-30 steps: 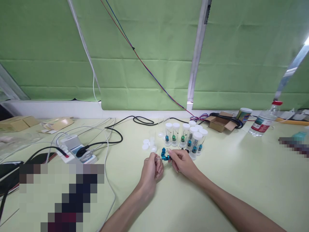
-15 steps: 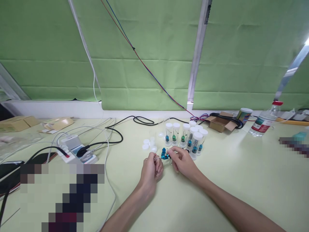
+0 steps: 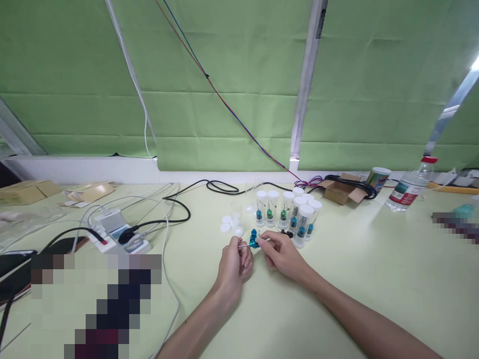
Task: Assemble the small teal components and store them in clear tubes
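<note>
My left hand [image 3: 235, 262] is closed, pinching a thin metal rod [image 3: 244, 245] that points right. At the rod's right end is a small shiny blue part [image 3: 254, 244]. My right hand [image 3: 281, 252] has its thumb and fingertips closed on the right side of this blue part, partly hiding it. Another blue piece [image 3: 253, 233] shows just above; whether it is joined to the first I cannot tell. Small black pieces [image 3: 287, 233] lie behind my right hand. Clear tubes with white caps [image 3: 272, 209] stand beyond, holding blue or green parts with wires.
Several loose white caps [image 3: 226, 227] lie left of the tubes. A power strip [image 3: 116, 229] with plugs and cables is at left. An open cardboard box [image 3: 339, 193], a printed can [image 3: 377, 180] and a water bottle [image 3: 407, 187] stand at back right.
My right hand has shifted slightly left, over more of the blue part, uncovering the black pieces behind it. My left hand stays in place with the rod.
</note>
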Demonstrator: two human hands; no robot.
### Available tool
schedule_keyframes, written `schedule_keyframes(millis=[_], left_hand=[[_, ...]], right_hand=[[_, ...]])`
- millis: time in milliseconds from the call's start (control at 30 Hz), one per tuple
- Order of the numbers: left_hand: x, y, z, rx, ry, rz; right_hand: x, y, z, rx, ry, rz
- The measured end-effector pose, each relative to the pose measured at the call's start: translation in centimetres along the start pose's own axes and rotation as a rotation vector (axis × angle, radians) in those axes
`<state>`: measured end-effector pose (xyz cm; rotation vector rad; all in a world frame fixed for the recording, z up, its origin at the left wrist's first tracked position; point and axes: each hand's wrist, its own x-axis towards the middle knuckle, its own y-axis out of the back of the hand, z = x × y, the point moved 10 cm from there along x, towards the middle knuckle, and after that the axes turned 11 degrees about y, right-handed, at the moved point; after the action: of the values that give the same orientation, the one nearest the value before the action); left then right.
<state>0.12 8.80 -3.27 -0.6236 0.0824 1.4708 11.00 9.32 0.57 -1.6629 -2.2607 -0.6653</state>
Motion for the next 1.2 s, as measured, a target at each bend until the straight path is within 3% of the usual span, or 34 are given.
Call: schedule_keyframes(millis=[400,900,1200], left_hand=[[0.0,-0.3,0.1,0.025,-0.003,-0.002],[0.2,0.0,0.2,-0.083,0.020,-0.008],[0.5,-0.5,-0.2,-0.048,0.045,-0.054]], right_hand=[[0.0,0.5,0.5,-0.113,-0.021,0.047],[-0.1,0.3,-0.6,-0.027,0.004,0.038],[0.1,1.2,-0.4,-0.143,0.013,0.094]])
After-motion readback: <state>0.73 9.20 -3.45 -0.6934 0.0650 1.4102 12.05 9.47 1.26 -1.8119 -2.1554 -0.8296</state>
